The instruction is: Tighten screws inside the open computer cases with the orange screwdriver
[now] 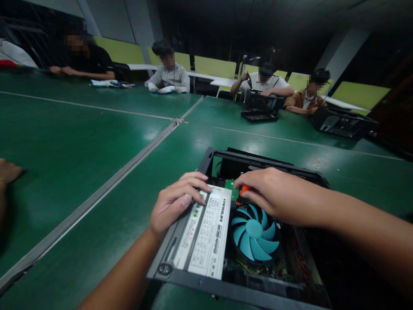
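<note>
An open black computer case lies on the green table in front of me. Inside it sit a power supply with a white label and a blue cooling fan. My left hand rests on the near left edge of the power supply, fingers curled over its top. My right hand reaches in over the fan and pinches a small orange-tipped thing, beside a patch of green circuit board.
The green table has a metal seam running diagonally. Several people sit along the far side with other black cases. Another person's hand shows at the left edge.
</note>
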A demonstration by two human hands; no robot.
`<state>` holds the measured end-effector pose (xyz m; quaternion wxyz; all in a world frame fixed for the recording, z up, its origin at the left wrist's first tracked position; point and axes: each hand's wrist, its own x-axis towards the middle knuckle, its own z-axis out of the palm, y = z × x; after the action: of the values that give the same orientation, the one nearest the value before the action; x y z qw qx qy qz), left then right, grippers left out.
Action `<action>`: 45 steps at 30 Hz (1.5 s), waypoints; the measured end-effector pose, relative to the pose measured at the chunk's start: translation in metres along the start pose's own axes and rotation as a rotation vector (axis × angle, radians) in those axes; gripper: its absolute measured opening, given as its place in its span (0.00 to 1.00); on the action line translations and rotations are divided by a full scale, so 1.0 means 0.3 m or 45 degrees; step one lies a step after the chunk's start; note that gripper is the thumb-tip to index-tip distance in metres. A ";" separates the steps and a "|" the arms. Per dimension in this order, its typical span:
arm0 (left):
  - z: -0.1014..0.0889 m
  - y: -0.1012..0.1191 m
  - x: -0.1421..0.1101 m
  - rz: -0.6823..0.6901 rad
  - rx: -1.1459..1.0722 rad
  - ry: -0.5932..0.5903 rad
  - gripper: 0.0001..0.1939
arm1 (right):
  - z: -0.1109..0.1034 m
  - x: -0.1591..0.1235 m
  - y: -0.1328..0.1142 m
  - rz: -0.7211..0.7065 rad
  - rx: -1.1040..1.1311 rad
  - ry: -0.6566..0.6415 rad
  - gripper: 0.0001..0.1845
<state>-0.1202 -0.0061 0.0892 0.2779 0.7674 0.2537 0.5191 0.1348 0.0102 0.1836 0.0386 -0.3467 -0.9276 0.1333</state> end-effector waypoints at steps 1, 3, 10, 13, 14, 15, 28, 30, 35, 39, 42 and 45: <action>0.000 0.000 0.001 0.001 0.003 0.001 0.20 | 0.004 0.004 -0.001 -0.008 -0.013 0.004 0.09; 0.001 0.002 0.003 0.003 0.004 0.001 0.20 | 0.008 0.013 -0.003 -0.002 -0.070 0.017 0.08; 0.006 0.007 0.008 0.016 0.018 0.015 0.20 | 0.048 0.021 0.012 0.132 -0.221 0.144 0.18; 0.006 -0.002 0.007 0.018 0.022 0.015 0.20 | 0.036 0.004 0.003 0.074 -0.059 0.106 0.13; 0.003 -0.005 0.008 0.018 0.028 0.012 0.20 | 0.015 -0.010 -0.002 0.070 -0.003 0.118 0.16; -0.003 -0.006 0.009 0.017 0.039 0.005 0.20 | -0.014 -0.033 -0.005 0.085 0.046 0.170 0.19; 0.186 0.408 0.252 -0.433 0.934 -0.959 0.16 | 0.188 -0.741 0.192 0.921 1.264 1.193 0.24; 0.328 0.411 0.269 -0.370 1.144 -1.146 0.20 | 0.311 -0.737 0.188 0.916 1.524 0.988 0.34; 0.560 0.318 0.272 -0.433 1.371 -1.267 0.19 | 0.392 -0.686 0.127 0.601 1.901 0.992 0.36; 0.502 0.284 0.286 -0.492 1.287 -1.182 0.07 | 0.370 -0.675 0.060 0.488 1.825 1.017 0.40; 0.387 0.270 0.329 -0.586 1.179 -1.032 0.14 | 0.383 -0.631 -0.025 0.434 1.711 1.074 0.41; 0.298 0.233 0.381 -0.664 1.106 -0.851 0.23 | 0.423 -0.519 -0.137 0.444 1.673 1.121 0.44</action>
<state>0.0087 0.0066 0.1851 0.1220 0.8446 0.5211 0.0139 0.2058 -0.1494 0.0761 0.5745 -0.4137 -0.4922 0.5065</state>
